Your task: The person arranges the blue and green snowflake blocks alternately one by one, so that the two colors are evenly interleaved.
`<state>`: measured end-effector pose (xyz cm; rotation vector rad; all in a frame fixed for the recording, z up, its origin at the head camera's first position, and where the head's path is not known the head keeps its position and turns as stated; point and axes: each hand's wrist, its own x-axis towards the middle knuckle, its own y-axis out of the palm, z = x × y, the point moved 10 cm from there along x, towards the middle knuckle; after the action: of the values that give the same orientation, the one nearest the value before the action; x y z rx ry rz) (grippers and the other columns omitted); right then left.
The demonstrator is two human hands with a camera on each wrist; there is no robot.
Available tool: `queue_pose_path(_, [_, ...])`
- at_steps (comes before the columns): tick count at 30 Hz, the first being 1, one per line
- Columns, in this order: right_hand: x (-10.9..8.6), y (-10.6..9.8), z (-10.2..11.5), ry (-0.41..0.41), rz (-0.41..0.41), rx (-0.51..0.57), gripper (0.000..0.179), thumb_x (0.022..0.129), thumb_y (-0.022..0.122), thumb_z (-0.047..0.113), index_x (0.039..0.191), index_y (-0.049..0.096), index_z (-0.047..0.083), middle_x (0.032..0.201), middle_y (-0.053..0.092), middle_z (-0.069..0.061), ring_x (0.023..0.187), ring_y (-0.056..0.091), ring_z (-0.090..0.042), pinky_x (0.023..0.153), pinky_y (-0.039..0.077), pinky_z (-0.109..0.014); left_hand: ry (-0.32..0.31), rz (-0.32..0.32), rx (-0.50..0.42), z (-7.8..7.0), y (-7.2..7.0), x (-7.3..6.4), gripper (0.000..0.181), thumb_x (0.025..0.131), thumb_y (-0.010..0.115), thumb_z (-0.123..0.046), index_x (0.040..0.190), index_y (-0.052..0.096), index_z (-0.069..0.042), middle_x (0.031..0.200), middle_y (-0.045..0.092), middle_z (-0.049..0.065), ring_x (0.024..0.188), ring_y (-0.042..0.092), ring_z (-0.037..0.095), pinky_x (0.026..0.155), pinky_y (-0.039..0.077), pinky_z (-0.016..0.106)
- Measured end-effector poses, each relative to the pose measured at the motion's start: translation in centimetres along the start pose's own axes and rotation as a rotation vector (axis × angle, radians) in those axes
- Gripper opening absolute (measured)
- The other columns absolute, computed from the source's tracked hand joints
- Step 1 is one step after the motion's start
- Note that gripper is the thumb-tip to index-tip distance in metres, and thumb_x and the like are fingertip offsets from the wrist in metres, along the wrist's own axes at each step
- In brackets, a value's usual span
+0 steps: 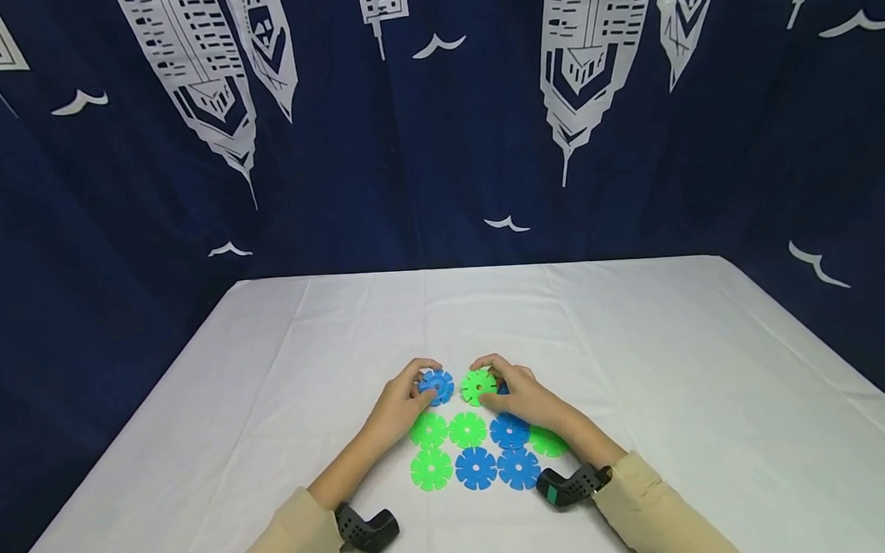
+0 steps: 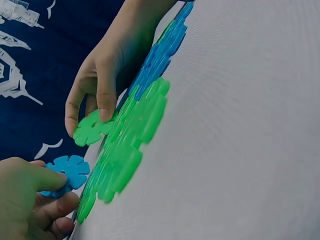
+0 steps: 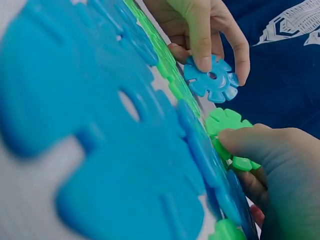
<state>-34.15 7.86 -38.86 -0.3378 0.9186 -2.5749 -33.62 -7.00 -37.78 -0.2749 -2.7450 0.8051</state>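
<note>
Between thumb and fingers my left hand (image 1: 404,400) pinches a blue notched disc (image 1: 439,385), a flower-shaped plastic piece with a centre hole. My right hand (image 1: 519,393) pinches a green notched disc (image 1: 477,387) just to its right, and a small gap separates the two discs. Both are held above the table, as the left wrist view shows with the blue disc (image 2: 75,171) and green disc (image 2: 90,129). Part of another blue disc (image 1: 503,388) shows behind the right thumb.
Nearer me on the white tablecloth (image 1: 304,359) lie several more discs. Green ones (image 1: 431,469) are at the left, blue ones (image 1: 518,468) at the right, and one green disc (image 1: 547,441) is partly under the right forearm. A dark blue curtain (image 1: 406,145) hangs behind the table.
</note>
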Motion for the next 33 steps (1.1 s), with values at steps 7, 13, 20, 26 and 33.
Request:
queue_pose_path(7, [0.0, -0.1, 0.7, -0.015, -0.010, 0.124, 0.037, 0.089, 0.055, 0.011, 0.125, 0.044, 0.006, 0.079, 0.047, -0.004, 0.069, 0.041, -0.013, 0.066, 0.034, -0.027, -0.034, -0.059, -0.020, 0.6, -1.8, 0.3, 0.032, 0.087, 0.056, -0.005, 0.118, 0.052, -0.013, 0.096, 0.054, 0.010, 0.055, 0.037, 0.010, 0.051, 0.033, 0.020])
queue_pose_path(13, [-0.4, -0.5, 1.3, 0.017, -0.053, 0.192, 0.035, 0.088, 0.056, 0.009, 0.121, 0.046, 0.002, 0.076, 0.040, -0.001, 0.064, 0.035, -0.012, 0.061, 0.032, -0.023, -0.093, -0.105, -0.017, 2.5, -4.3, 0.5, 0.033, 0.088, 0.054, -0.006, 0.120, 0.049, -0.012, 0.109, 0.054, 0.017, 0.054, 0.033, 0.011, 0.050, 0.031, 0.021])
queue_pose_path(20, [0.4, -0.6, -0.1, 0.012, -0.065, 0.200, 0.034, 0.088, 0.056, 0.011, 0.120, 0.048, 0.005, 0.075, 0.039, 0.000, 0.062, 0.033, -0.011, 0.059, 0.031, -0.022, -0.127, -0.059, 0.010, 5.1, -7.2, 1.3, 0.034, 0.088, 0.050, -0.002, 0.121, 0.046, -0.008, 0.088, 0.050, 0.009, 0.059, 0.035, 0.011, 0.053, 0.031, 0.020])
queue_pose_path(26, [0.3, -0.5, -0.2, 0.027, -0.068, 0.197, 0.031, 0.088, 0.055, 0.011, 0.118, 0.049, 0.006, 0.079, 0.041, -0.001, 0.065, 0.036, -0.012, 0.060, 0.033, -0.022, -0.150, -0.070, 0.016, 6.7, -9.4, 1.0, 0.035, 0.088, 0.047, 0.000, 0.122, 0.043, -0.002, 0.088, 0.046, 0.010, 0.064, 0.036, 0.011, 0.057, 0.033, 0.021])
queue_pose_path(33, [0.2, -0.4, -0.2, 0.028, -0.073, 0.187, 0.030, 0.088, 0.054, 0.010, 0.118, 0.051, 0.007, 0.078, 0.038, -0.001, 0.066, 0.034, -0.013, 0.060, 0.032, -0.022, -0.154, -0.108, 0.172, 7.9, -10.5, 0.6, 0.036, 0.088, 0.049, -0.004, 0.124, 0.043, 0.000, 0.099, 0.049, 0.017, 0.082, 0.048, 0.023, 0.071, 0.039, 0.034])
